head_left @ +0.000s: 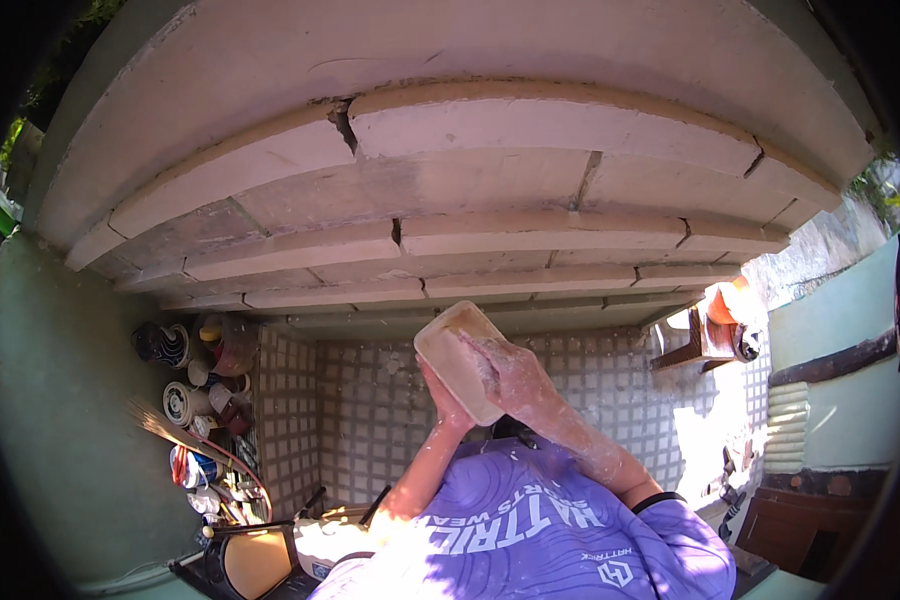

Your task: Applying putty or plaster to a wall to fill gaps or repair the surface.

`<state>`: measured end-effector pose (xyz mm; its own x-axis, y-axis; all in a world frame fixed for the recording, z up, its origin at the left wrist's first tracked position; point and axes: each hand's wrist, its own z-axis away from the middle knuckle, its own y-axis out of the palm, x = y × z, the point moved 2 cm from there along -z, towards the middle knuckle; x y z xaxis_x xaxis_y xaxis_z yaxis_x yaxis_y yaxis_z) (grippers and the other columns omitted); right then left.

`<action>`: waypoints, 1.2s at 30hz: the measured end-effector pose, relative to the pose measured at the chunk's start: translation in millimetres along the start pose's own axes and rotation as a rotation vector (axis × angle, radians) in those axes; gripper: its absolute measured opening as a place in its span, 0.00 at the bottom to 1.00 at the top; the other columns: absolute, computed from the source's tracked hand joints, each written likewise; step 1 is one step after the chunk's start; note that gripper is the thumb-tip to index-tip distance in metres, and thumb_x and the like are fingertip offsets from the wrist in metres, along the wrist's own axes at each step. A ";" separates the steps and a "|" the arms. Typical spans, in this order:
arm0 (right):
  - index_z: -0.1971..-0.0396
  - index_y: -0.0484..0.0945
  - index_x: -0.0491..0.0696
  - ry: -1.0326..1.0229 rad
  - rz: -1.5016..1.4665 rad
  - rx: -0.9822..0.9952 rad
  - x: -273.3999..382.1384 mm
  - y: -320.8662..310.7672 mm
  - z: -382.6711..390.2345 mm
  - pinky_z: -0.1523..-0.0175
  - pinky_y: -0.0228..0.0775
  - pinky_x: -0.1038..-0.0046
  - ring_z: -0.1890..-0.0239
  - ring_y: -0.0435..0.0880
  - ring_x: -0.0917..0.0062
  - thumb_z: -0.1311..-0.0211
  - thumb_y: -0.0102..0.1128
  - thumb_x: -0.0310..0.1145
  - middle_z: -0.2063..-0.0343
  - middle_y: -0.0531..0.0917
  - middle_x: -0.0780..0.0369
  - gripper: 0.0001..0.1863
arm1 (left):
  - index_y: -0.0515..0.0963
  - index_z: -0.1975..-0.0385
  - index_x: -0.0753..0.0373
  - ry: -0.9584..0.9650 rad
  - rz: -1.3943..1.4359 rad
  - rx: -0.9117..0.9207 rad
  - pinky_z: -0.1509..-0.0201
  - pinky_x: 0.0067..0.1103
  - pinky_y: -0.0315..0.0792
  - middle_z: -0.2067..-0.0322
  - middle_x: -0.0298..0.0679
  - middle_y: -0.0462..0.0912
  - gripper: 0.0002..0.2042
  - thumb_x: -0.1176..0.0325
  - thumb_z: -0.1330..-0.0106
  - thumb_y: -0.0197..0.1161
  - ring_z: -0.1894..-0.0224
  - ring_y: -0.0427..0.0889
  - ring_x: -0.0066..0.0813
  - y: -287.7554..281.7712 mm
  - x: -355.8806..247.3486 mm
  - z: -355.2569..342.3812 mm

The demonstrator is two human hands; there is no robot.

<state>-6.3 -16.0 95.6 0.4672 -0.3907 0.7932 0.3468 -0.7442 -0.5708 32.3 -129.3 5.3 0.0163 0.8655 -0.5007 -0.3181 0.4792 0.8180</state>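
In front of my chest I hold a shallow rectangular pale plastic tub (457,362), tilted, with a whitish coating inside. My left hand (446,402) is closed around its left side and lower part. Over the tub's right side lies my right hand (518,378), coated with white paste or powder. Its fingers are bent together at the tub's inside, and whatever they hold is hidden. White splashes also mark my right forearm (590,448).
Stepped pale ledges (530,235) with cracked edges rise ahead. Buckets (182,402) and a broom (165,428) line the left wall. A chair (255,562) stands at lower left. On the right, a wooden stool (692,348) stands on the checkered tile floor (610,400).
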 end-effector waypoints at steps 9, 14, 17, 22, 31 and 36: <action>0.42 0.75 0.44 -0.204 -0.065 -0.008 -14.7 -14.3 -20.4 0.50 0.77 0.60 0.54 0.83 0.52 0.48 0.59 0.22 0.55 0.83 0.48 0.28 | 0.60 0.30 0.51 -0.037 0.004 -0.014 0.32 0.35 0.67 0.36 0.38 0.69 0.38 0.29 0.31 0.36 0.36 0.71 0.38 -13.3 15.5 -35.9; 0.42 0.76 0.45 0.124 -0.044 -0.053 -42.3 -25.6 -26.8 0.53 0.78 0.59 0.56 0.83 0.50 0.46 0.58 0.23 0.55 0.82 0.48 0.27 | 0.59 0.30 0.51 -0.094 0.123 0.017 0.33 0.35 0.68 0.36 0.38 0.69 0.38 0.29 0.31 0.37 0.37 0.71 0.38 -28.6 26.7 -66.2; 0.43 0.76 0.45 0.207 0.037 -0.164 -41.1 -40.8 -37.8 0.54 0.78 0.59 0.57 0.83 0.50 0.46 0.57 0.24 0.55 0.82 0.48 0.26 | 0.59 0.30 0.51 -0.090 0.050 0.038 0.32 0.35 0.67 0.36 0.37 0.68 0.37 0.30 0.30 0.37 0.36 0.70 0.38 -14.4 16.9 -74.5; 0.45 0.76 0.44 0.134 0.131 -0.154 -19.0 -5.0 -59.7 0.52 0.77 0.58 0.56 0.83 0.51 0.45 0.57 0.24 0.57 0.82 0.49 0.24 | 0.58 0.30 0.52 -0.184 -0.079 -0.017 0.31 0.34 0.64 0.36 0.37 0.68 0.36 0.32 0.28 0.36 0.35 0.69 0.37 -0.3 -2.7 -86.8; 0.41 0.74 0.46 0.413 0.115 -0.464 6.6 18.4 -63.0 0.51 0.76 0.59 0.55 0.82 0.52 0.49 0.58 0.20 0.57 0.82 0.49 0.30 | 0.61 0.32 0.53 -0.452 0.011 0.335 0.31 0.34 0.64 0.38 0.37 0.70 0.35 0.34 0.28 0.37 0.36 0.70 0.37 1.7 -51.4 -108.7; 0.42 0.76 0.46 0.389 0.163 -0.532 24.7 52.7 -65.6 0.49 0.76 0.60 0.53 0.82 0.53 0.46 0.59 0.21 0.54 0.83 0.51 0.27 | 0.63 0.33 0.53 -0.498 -0.094 0.326 0.33 0.35 0.66 0.40 0.38 0.73 0.36 0.32 0.29 0.39 0.37 0.71 0.39 -25.1 -52.0 -116.3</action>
<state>-29.9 -100.4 99.0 0.1181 -0.6128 0.7814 -0.1975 -0.7857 -0.5863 -70.8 -203.3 -22.1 0.4976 0.7437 -0.4465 0.0121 0.5087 0.8608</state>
